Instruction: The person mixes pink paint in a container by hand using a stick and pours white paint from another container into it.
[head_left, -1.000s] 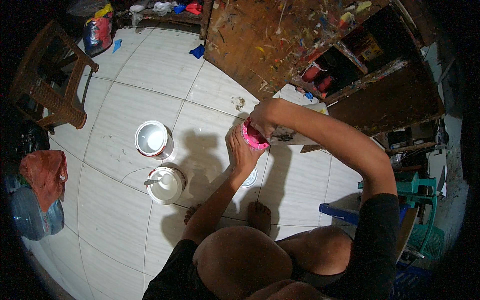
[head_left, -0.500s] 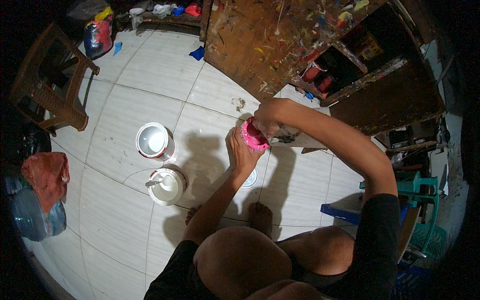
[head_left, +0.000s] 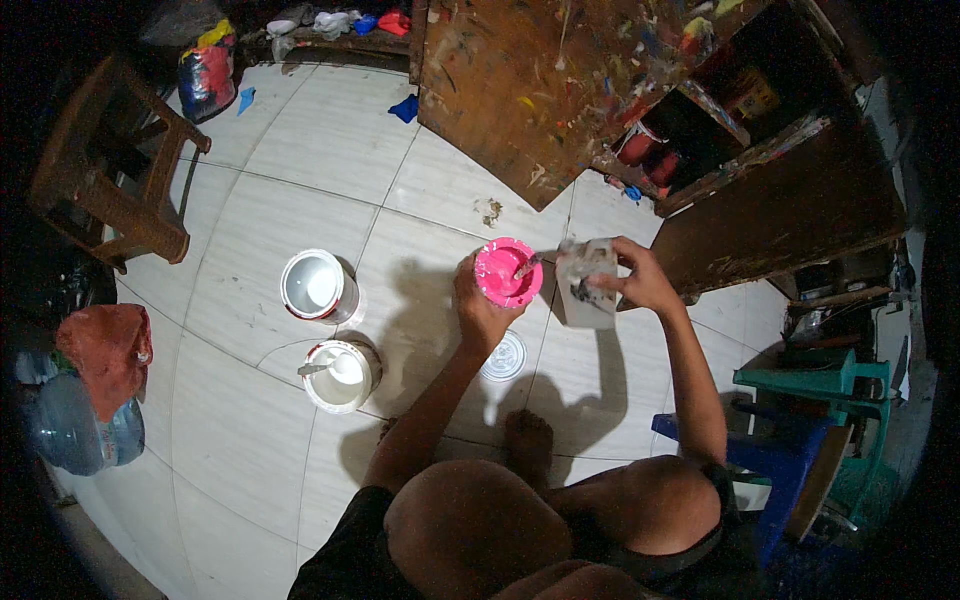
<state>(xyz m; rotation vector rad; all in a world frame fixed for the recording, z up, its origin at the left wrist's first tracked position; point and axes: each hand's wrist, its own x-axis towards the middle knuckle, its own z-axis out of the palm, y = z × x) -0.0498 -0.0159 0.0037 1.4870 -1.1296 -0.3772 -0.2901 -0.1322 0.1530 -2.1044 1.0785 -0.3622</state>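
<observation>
My left hand [head_left: 482, 318] is wrapped round the near left side of a pink cup [head_left: 508, 242], holding it above the floor. Pink paint [head_left: 497, 266] lies inside, and a stirrer [head_left: 526, 267] leans out over the cup's right rim. To the right, my right hand [head_left: 648, 282] grips a pale rectangular piece with dark smudges [head_left: 592, 300] by its right edge; whether it is a board or a box I cannot tell. A round metal lid [head_left: 503, 357] lies on the tiles below the cup.
Two open paint cans [head_left: 346, 300] [head_left: 373, 372] stand to the left, the nearer one with a spoon [head_left: 318, 368] across it. A paint-spattered wooden cabinet [head_left: 500, 110] fills the far right. Stools stand at both sides: brown [head_left: 150, 170], blue [head_left: 790, 440] and green [head_left: 800, 375].
My right hand has come away from the pink cup to the right and now grips the pale smudged piece. The stirrer in the cup has come into sight. My left hand still holds the cup.
</observation>
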